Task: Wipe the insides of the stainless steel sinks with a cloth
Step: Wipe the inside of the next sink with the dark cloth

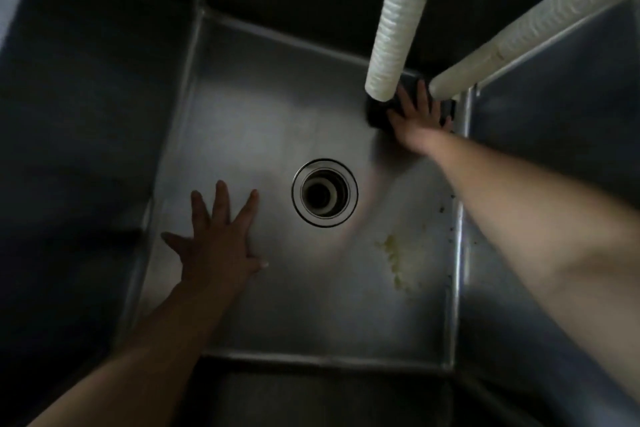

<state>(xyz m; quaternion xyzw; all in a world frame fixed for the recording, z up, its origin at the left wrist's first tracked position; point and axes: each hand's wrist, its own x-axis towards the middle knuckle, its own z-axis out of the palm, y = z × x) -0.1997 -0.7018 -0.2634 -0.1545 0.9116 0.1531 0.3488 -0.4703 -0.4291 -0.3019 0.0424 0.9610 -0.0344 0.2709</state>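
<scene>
Here, deep stainless sink [86,114], seen from straight above. Left hand [221,239] lies open on the sink floor, fingers spread, palm down, holding nothing; likely a brace while the body leans in. Just to its right, the open drain [325,192], near the middle of the floor. Further right and nearer the viewer, a pale yellowish smear of residue [394,260] close to the right wall, plus dark specks along that seam; judged not yet wiped. Far right corner: right hand [415,114] flat and spread, pressing a dark cloth [375,111] against the floor where floor meets wall, so the corner gets scrubbed. Two white ribbed hoses [401,10] hang over that corner, partly hiding the cloth.
</scene>
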